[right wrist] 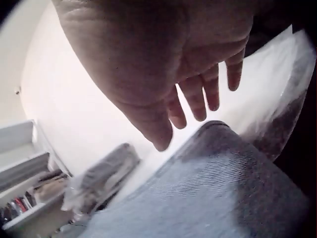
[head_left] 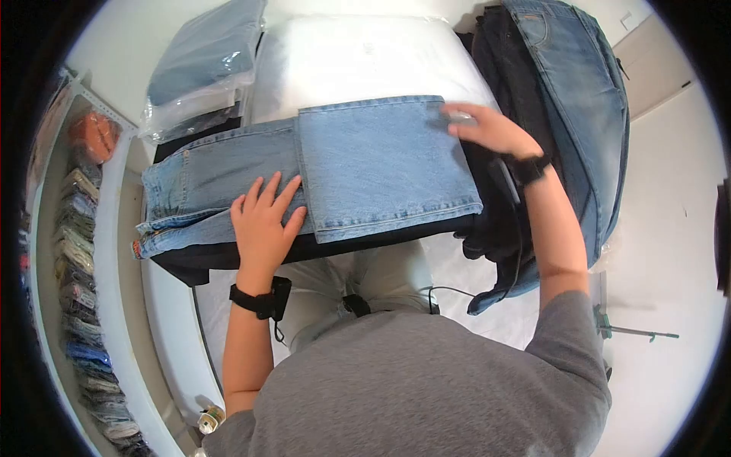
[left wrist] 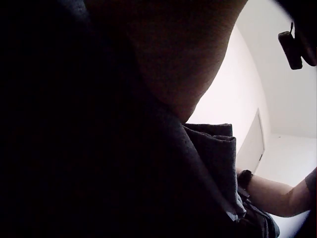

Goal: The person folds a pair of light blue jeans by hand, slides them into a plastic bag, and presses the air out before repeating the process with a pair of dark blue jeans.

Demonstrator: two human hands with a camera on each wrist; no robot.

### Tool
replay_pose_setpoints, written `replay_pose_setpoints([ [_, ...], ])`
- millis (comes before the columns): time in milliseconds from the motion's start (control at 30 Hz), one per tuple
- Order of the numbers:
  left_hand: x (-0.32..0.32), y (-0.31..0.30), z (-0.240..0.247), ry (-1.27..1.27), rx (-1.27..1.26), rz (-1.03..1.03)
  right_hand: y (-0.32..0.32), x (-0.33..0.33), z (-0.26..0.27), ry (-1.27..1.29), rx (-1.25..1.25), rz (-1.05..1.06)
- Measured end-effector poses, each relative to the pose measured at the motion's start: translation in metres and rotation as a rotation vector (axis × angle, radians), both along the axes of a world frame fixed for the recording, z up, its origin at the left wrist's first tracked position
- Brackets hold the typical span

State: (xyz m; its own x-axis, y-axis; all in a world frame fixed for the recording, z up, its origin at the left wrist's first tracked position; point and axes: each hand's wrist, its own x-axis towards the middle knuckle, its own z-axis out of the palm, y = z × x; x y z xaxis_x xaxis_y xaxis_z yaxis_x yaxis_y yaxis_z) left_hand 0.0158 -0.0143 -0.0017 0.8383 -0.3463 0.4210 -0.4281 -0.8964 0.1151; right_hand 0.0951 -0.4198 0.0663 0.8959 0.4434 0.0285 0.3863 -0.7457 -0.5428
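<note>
A pair of blue jeans [head_left: 388, 164] lies across the black-topped table, with its legs folded back over into a flat panel on the right and the waistband end at the left. My left hand [head_left: 266, 217] rests on the jeans with fingers spread, the fingertips right at the left edge of the folded panel. Over the panel's far right corner is my right hand [head_left: 491, 129], its fingers fairly straight and slightly apart. From the right wrist view, that hand [right wrist: 183, 64] hangs just above the denim [right wrist: 198, 188] with nothing in its fingers. The left wrist view is mostly dark.
Behind the jeans stands a stack in clear plastic [head_left: 365, 61]. Bagged denim [head_left: 205, 57] lies at the back left. More jeans [head_left: 579, 99] are piled along the right, beside a dark cable [head_left: 520, 251]. Shelves of folded clothes [head_left: 84, 305] line the left wall.
</note>
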Motion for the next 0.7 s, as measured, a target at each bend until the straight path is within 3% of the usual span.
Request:
replay_pose_setpoints([
  [67,0.000,0.001,0.000,-0.012,-0.015,-0.014,0.005,0.038,-0.016,-0.110,0.006,-0.056],
  [300,-0.001,0.003,0.000,-0.006,-0.042,-0.006,0.003,0.089,-0.040,0.233,0.128,-0.349],
  [700,0.000,0.006,-0.005,-0.023,-0.059,-0.018,-0.010,0.093,-0.046,0.250,0.081,-0.290],
])
